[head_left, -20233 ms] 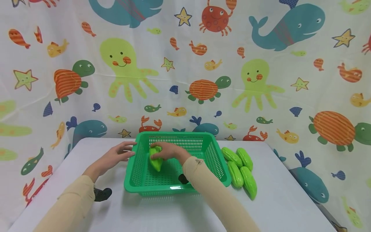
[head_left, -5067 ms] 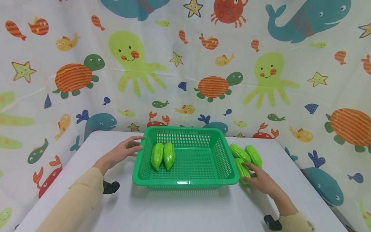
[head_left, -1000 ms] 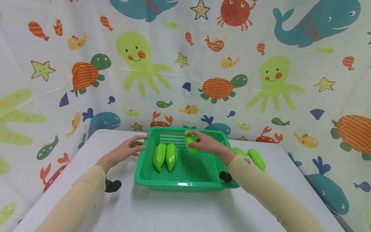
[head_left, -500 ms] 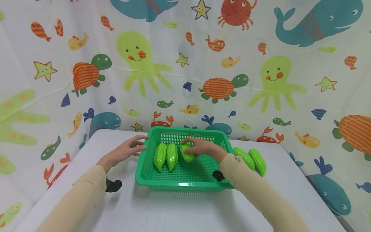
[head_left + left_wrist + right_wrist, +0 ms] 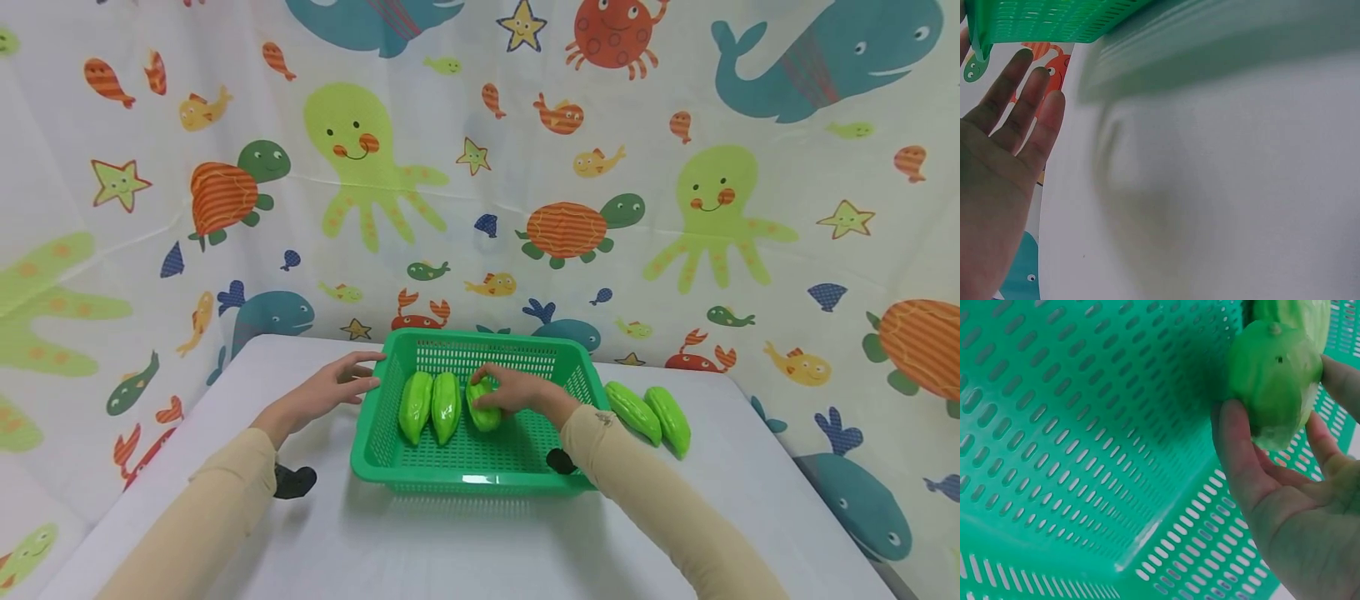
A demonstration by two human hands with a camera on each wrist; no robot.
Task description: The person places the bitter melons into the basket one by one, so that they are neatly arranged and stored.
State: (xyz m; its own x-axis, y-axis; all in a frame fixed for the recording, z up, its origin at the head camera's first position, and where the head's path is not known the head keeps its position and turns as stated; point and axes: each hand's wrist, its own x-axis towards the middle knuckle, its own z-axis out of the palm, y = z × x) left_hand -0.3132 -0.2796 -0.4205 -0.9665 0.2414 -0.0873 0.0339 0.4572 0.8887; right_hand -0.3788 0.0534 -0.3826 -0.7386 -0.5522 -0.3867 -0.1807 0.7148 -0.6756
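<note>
In the head view, a green ridged vegetable (image 5: 483, 412) is being held by the right hand (image 5: 521, 390) inside a green plastic basket (image 5: 457, 479), its glossy, bright skin being lit from above and its upper part being partly covered by the fingers. To its left, two matching vegetables (image 5: 446, 407) are being kept side by side within the basket; two loose vegetables (image 5: 633, 412) are lying outside on the white table (image 5: 450, 542), near the basket's right side. The left hand (image 5: 318, 398) is being held open and loose at the basket's left rim, its contact being impossible to confirm.

In the left wrist view, the left palm, hidden from the head camera, is being shown with fingers extended near the basket's underside, and a soft shadow is being cast on the table.

In the right wrist view, the vegetable's rounded end is being revealed, a small stub and a dark speck being displayed there, while its sides are being gripped between thumb and fingers.
</note>
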